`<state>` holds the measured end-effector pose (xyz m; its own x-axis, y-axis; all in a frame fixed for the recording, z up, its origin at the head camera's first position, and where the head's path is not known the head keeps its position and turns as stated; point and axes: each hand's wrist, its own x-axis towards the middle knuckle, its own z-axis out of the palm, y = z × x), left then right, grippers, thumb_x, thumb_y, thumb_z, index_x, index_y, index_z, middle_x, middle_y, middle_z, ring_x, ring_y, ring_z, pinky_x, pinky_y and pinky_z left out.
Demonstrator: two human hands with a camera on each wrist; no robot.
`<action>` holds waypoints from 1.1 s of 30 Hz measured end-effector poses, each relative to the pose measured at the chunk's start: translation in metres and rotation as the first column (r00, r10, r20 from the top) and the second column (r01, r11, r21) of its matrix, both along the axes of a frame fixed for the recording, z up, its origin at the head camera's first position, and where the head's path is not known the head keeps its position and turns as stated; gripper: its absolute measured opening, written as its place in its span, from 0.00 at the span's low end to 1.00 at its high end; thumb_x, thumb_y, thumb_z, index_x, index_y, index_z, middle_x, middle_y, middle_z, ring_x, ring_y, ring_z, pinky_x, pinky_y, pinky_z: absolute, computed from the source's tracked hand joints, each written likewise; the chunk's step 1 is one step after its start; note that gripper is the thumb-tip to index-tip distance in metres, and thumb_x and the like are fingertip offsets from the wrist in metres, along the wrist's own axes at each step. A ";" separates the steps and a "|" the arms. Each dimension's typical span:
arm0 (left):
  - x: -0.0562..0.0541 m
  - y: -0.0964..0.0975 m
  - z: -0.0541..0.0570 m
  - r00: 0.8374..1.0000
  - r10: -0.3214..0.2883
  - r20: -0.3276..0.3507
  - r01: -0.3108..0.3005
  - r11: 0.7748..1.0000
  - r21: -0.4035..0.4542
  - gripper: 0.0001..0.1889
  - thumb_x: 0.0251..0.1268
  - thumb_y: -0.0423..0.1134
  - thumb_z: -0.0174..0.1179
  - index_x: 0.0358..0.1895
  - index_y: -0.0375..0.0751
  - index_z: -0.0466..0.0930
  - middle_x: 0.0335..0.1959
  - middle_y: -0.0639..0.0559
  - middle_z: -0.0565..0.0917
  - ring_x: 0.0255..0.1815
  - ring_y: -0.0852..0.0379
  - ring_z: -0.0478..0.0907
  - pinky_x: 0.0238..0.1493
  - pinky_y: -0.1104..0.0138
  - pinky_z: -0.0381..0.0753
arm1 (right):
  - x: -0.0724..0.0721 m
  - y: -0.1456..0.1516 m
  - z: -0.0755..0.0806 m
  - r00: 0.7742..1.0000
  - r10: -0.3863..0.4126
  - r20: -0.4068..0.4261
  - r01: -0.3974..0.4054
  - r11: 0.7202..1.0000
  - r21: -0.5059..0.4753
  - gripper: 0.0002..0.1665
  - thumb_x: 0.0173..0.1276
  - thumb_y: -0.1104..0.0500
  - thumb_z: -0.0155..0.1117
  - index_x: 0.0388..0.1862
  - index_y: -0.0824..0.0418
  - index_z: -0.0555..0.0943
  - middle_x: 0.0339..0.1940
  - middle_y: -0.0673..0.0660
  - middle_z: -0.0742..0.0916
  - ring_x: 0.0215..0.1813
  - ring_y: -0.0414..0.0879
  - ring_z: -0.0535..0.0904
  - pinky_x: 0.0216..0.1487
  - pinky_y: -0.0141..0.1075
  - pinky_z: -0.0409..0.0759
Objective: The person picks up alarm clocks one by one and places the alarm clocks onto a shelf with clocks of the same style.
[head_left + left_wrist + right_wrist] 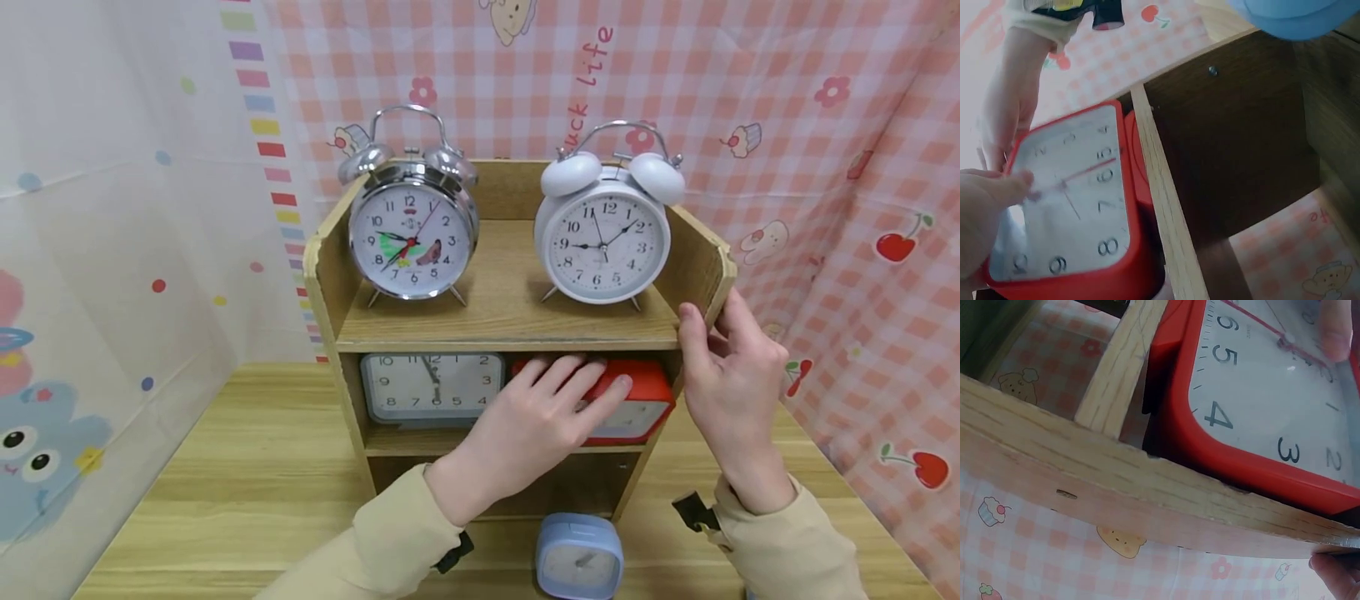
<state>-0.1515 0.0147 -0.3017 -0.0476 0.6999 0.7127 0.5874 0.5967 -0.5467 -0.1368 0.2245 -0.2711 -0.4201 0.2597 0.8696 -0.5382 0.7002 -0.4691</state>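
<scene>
Atop the rack [498,329], near its left edge, stood a first clock [412,233]; near its right, a second clock [604,237]. Below, inside, sat a third clock [420,387] left, a fourth clock [647,383] right; in front, on the worktop [262,475], a fifth clock [580,558].

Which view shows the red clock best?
The left wrist view: most of the red clock shows, though the left hand covers part. The right wrist view crops it; in the head view, that hand hides much of it.
</scene>
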 end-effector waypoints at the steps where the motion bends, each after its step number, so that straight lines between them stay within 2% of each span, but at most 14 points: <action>1: 0.001 0.000 -0.001 1.000 0.002 -0.001 -0.002 1.000 -0.006 0.15 0.76 0.45 0.62 0.61 0.57 0.84 0.55 0.56 0.88 0.55 0.55 0.85 0.51 0.68 0.86 | 0.000 0.000 0.000 1.000 0.000 0.000 0.000 1.000 -0.001 0.17 0.76 0.63 0.64 0.56 0.74 0.84 0.45 0.75 0.91 0.45 0.10 0.78 0.47 0.11 0.75; 7: 0.003 0.001 -0.010 0.999 0.033 0.016 -0.032 0.999 -0.024 0.19 0.75 0.42 0.62 0.66 0.54 0.80 0.61 0.55 0.86 0.60 0.54 0.83 0.57 0.64 0.86 | 0.000 0.000 -0.001 1.000 -0.002 0.002 0.002 1.000 -0.005 0.17 0.76 0.64 0.64 0.56 0.75 0.84 0.44 0.75 0.91 0.44 0.11 0.79 0.47 0.10 0.74; 13: -0.001 0.003 -0.017 0.998 0.066 0.024 -0.065 0.998 -0.024 0.21 0.77 0.42 0.60 0.70 0.52 0.75 0.66 0.55 0.83 0.63 0.54 0.81 0.63 0.62 0.84 | 0.000 0.000 -0.001 1.000 -0.004 -0.005 0.004 1.000 -0.013 0.16 0.76 0.64 0.64 0.55 0.74 0.84 0.42 0.75 0.91 0.42 0.12 0.79 0.47 0.10 0.75; 21: -0.004 0.007 -0.022 0.993 0.117 -0.023 -0.116 0.993 0.018 0.20 0.79 0.40 0.56 0.69 0.53 0.76 0.65 0.57 0.83 0.64 0.57 0.80 0.61 0.62 0.82 | -0.001 0.000 -0.001 1.000 -0.004 -0.007 0.004 1.000 -0.014 0.17 0.75 0.64 0.64 0.56 0.74 0.85 0.43 0.75 0.91 0.42 0.12 0.79 0.47 0.10 0.75; 33: -0.005 0.010 -0.022 0.987 0.155 -0.034 -0.154 0.988 0.029 0.18 0.80 0.40 0.52 0.68 0.53 0.76 0.63 0.59 0.84 0.62 0.59 0.82 0.58 0.63 0.82 | 0.001 -0.001 0.000 1.000 0.000 0.003 0.000 1.000 0.007 0.18 0.78 0.61 0.61 0.56 0.76 0.83 0.42 0.76 0.91 0.42 0.11 0.78 0.46 0.10 0.75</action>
<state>-0.1563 0.0242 -0.3233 -0.1278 0.6672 0.7338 0.4668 0.6933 -0.5490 -0.1353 0.2232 -0.2706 -0.4226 0.2535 0.8701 -0.5365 0.7038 -0.4656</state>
